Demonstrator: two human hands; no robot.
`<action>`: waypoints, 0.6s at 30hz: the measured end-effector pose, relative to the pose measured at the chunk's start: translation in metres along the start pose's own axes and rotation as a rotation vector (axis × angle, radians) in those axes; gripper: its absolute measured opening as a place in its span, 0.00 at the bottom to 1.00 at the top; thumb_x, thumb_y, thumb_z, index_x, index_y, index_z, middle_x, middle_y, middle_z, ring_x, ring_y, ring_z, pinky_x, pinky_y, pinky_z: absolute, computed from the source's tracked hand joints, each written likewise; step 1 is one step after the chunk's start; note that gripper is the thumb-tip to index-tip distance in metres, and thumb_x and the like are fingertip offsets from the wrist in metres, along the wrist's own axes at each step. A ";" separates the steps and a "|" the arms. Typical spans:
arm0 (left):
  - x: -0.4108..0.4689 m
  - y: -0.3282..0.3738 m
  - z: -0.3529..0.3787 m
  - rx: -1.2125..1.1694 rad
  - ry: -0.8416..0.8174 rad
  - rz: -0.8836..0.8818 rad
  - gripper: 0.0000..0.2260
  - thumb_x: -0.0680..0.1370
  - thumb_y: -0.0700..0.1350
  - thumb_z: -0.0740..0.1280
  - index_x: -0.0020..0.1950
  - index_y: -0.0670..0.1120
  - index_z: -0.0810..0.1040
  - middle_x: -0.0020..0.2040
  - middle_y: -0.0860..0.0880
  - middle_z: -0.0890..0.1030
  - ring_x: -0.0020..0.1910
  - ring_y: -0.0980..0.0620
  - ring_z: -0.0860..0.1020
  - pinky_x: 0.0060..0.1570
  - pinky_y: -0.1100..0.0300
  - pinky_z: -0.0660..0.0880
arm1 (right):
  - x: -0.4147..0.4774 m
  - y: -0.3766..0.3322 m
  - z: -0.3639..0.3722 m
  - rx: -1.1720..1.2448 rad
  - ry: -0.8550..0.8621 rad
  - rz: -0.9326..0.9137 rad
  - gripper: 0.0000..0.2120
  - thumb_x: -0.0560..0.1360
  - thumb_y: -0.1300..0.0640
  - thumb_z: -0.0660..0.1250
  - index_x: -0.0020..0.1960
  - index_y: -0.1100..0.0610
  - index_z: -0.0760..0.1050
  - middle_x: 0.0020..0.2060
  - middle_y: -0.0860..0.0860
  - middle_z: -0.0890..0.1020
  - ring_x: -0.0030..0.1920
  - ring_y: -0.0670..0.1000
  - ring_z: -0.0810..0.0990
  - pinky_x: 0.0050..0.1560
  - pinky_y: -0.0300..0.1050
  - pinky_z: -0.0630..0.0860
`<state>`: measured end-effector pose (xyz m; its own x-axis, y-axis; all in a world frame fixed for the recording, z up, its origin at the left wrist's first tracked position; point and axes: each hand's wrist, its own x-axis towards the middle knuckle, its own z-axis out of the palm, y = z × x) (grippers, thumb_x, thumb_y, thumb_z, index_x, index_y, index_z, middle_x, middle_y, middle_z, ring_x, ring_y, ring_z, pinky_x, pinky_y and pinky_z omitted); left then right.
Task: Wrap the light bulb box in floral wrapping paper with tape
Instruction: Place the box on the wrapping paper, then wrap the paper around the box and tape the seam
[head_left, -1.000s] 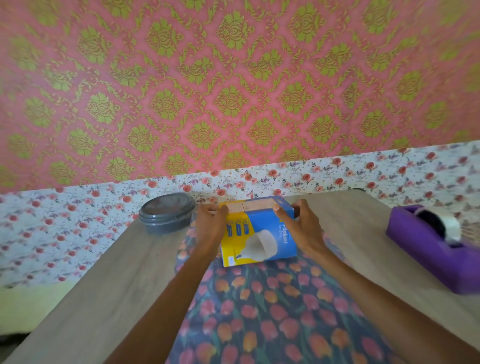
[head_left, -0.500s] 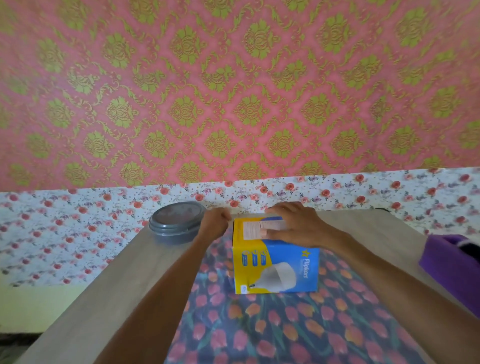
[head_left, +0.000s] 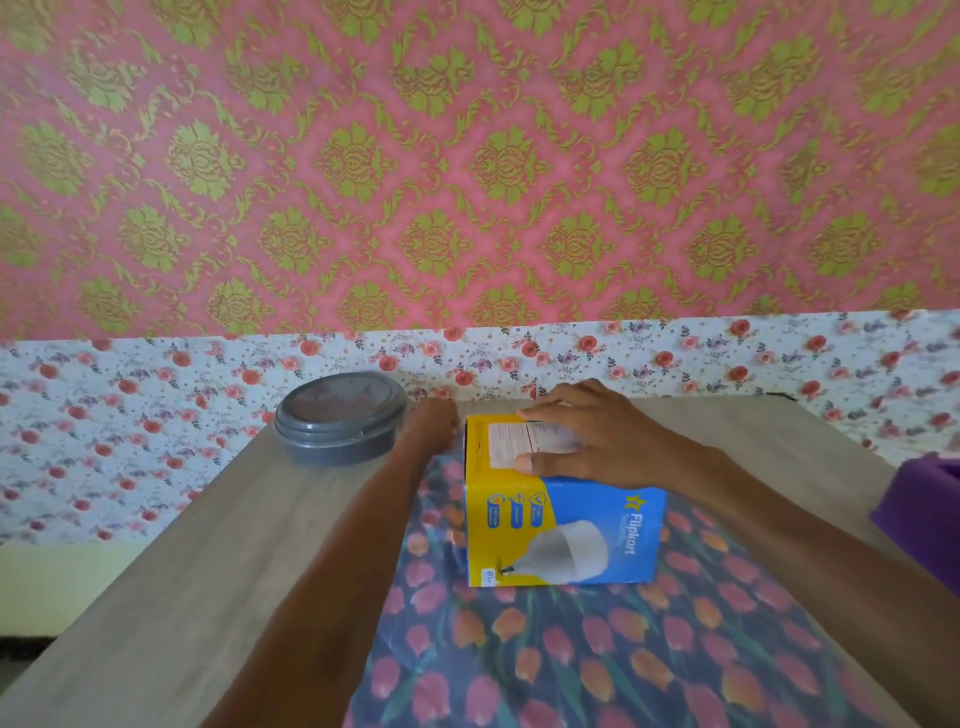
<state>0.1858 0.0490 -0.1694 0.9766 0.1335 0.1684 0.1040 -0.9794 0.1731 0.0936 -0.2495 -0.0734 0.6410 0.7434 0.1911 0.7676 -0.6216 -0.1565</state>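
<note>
A round grey container (head_left: 340, 423) with its lid on is sitting near the far left corner of the wooden table (head_left: 182, 571) I am working at. Beyond the table's far edge, pink wallpaper (head_left: 467, 156) with green motifs is covering the wall above a band of white rose-print paper (head_left: 130, 415).

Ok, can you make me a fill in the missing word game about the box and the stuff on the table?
1. The right hand lies flat on the ___ of the light bulb box.
2. The box stands ___ the wrapping paper.
3. The round container left of the box is ___ in colour.
4. The tape dispenser at the right edge is ___ in colour.
Missing words: top; on; grey; purple.
</note>
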 end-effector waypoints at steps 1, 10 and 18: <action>-0.008 0.007 -0.011 -0.034 0.045 0.014 0.07 0.77 0.40 0.64 0.45 0.43 0.82 0.47 0.44 0.84 0.48 0.46 0.82 0.46 0.56 0.76 | -0.002 -0.002 -0.002 -0.086 0.062 -0.022 0.41 0.65 0.18 0.49 0.70 0.40 0.69 0.65 0.38 0.72 0.66 0.46 0.62 0.66 0.56 0.63; -0.092 0.046 -0.088 -0.422 0.479 0.005 0.07 0.76 0.36 0.68 0.47 0.44 0.86 0.45 0.46 0.83 0.42 0.50 0.80 0.40 0.55 0.77 | -0.032 -0.027 0.000 -0.404 0.233 -0.060 0.41 0.74 0.27 0.35 0.64 0.48 0.76 0.56 0.47 0.79 0.56 0.51 0.77 0.51 0.48 0.73; -0.163 0.067 -0.109 -0.539 0.565 0.078 0.04 0.75 0.37 0.71 0.47 0.43 0.85 0.48 0.47 0.83 0.46 0.50 0.80 0.47 0.55 0.77 | -0.050 -0.042 -0.017 -0.124 0.193 0.090 0.12 0.83 0.52 0.55 0.61 0.56 0.72 0.57 0.51 0.77 0.54 0.54 0.78 0.45 0.47 0.72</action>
<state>0.0132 -0.0220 -0.0792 0.7184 0.2659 0.6428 -0.2082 -0.7995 0.5634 0.0295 -0.2652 -0.0597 0.6850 0.6304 0.3652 0.6939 -0.7173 -0.0632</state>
